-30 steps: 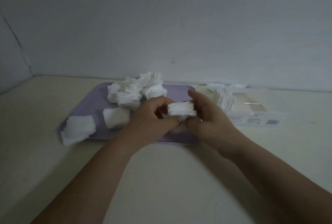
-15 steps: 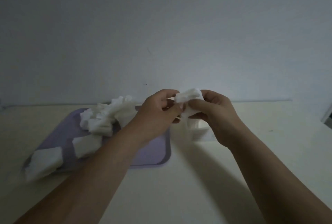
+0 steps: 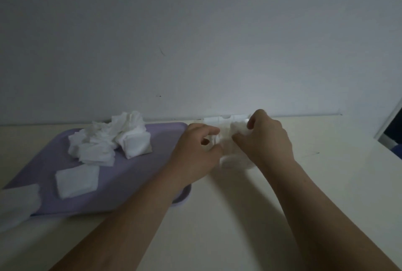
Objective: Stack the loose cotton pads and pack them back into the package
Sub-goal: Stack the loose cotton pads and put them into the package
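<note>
My right hand pinches the stack over the package; left hand curled, grip unclear — pads may snag its rim and fan out.

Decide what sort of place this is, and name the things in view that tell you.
Probably a plain indoor room, perhaps a home or workroom, dimly lit: a pale table set against a bare wall, with a lilac tray of loose cotton pads on it. Nothing shows more exactly.
</note>
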Tool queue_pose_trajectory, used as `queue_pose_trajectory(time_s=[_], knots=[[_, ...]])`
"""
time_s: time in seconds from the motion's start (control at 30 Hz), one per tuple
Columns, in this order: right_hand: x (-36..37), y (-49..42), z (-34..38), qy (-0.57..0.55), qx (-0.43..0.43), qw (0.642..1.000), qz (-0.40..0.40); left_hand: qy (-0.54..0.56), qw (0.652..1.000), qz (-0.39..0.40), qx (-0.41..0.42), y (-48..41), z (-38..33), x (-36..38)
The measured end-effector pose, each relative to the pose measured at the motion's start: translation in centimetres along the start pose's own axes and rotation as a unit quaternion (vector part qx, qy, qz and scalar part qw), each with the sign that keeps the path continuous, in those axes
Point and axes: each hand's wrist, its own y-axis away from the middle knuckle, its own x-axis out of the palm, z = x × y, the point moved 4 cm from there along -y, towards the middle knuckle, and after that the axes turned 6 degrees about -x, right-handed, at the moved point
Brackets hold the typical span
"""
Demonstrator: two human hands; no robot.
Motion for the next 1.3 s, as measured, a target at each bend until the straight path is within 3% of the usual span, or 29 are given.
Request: queue_pose_trajectory(time_s=[0.33, 0.8, 0.9, 1.03, 1.1, 1.2, 1.3], knots=[[0.5, 0.6, 1.2, -0.049, -0.049, 0.992, 0.108, -0.008, 0.999, -0.034, 0.023, 1.0, 1.2, -0.7], [0.6, 1.1, 1.9, -0.05, -0.096, 0.994, 0.008, -0.014, 0.997, -0.073, 0.028, 2.1, 0.1, -3.1], [0.5, 2.0, 3.2, -0.035, -0.143, 0.989, -0.034, -0.057, 0.994, -0.066, 0.062, 3.6, 0.2, -5.1], [1.7, 5.4, 6.8, -0.057, -0.298, 0.95, -0.08, -0.102, 0.99, -0.085, 0.055, 6.8, 1.8, -8.6], [3.1, 7.4, 8.7, -0.094, -0.351, 0.931, -0.035, -0.113, 0.987, -0.102, 0.053, 8.7, 2.7, -11.3], [5.7, 10.8, 11.1, -0.106, -0.408, 0.9, 0.111, -0.194, 0.969, -0.151, 0.03, 11.0, 5.4, -16.8], [7.2, 12.6, 12.2, -0.088, -0.426, 0.879, 0.197, -0.329, 0.928, -0.14, -0.109, 12.8, 9.0, -22.3]])
